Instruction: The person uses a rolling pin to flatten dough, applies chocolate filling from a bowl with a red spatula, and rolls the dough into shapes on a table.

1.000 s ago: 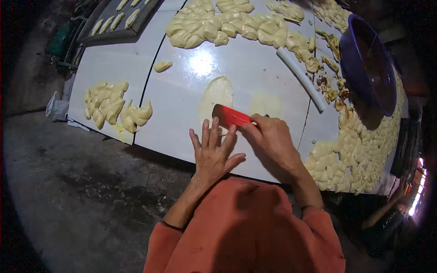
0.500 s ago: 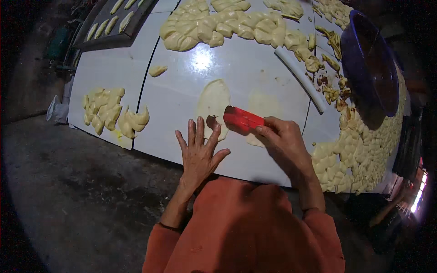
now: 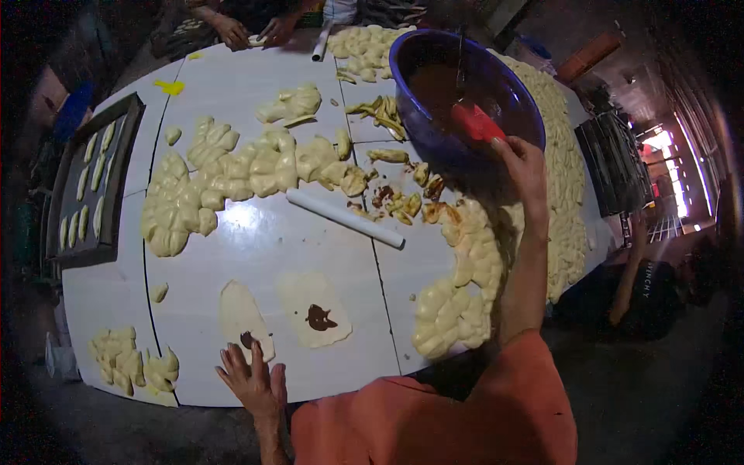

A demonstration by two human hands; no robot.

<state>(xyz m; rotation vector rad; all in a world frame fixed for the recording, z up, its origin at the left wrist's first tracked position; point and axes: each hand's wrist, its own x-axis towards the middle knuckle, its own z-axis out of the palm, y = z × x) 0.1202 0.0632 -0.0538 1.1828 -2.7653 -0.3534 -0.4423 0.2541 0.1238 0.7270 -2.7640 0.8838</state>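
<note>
The red scraper [image 3: 476, 122] is inside the purple bowl [image 3: 407, 93] on the far right, over brown filling; you cannot tell whether its blade touches the filling. Your right hand [image 3: 525, 172] has its grip clamped on the scraper's near end, the arm stretched far across the surface [image 3: 194, 287]. Your left hand [image 3: 254, 381] has its grip apart, holding nothing, with its fingertips over the near edge of the left dough sheet [image 3: 239, 308]. That sheet carries a small brown dab close to your fingers. Just right of it lies the right dough sheet [image 3: 306, 291], with a larger dab. Beyond them a white rod [image 3: 345, 218] lies slantwise, and to its left spreads a mass of dough lumps [image 3: 240, 178]. Yellow scraps [image 3: 376, 112] lie just left of the bowl. More lumps sit at your near left and right. At the left side, a dark tray [image 3: 126, 186] holds long rolls. At the far edge, another person's hands [image 3: 231, 32] handle a pale piece.
</note>
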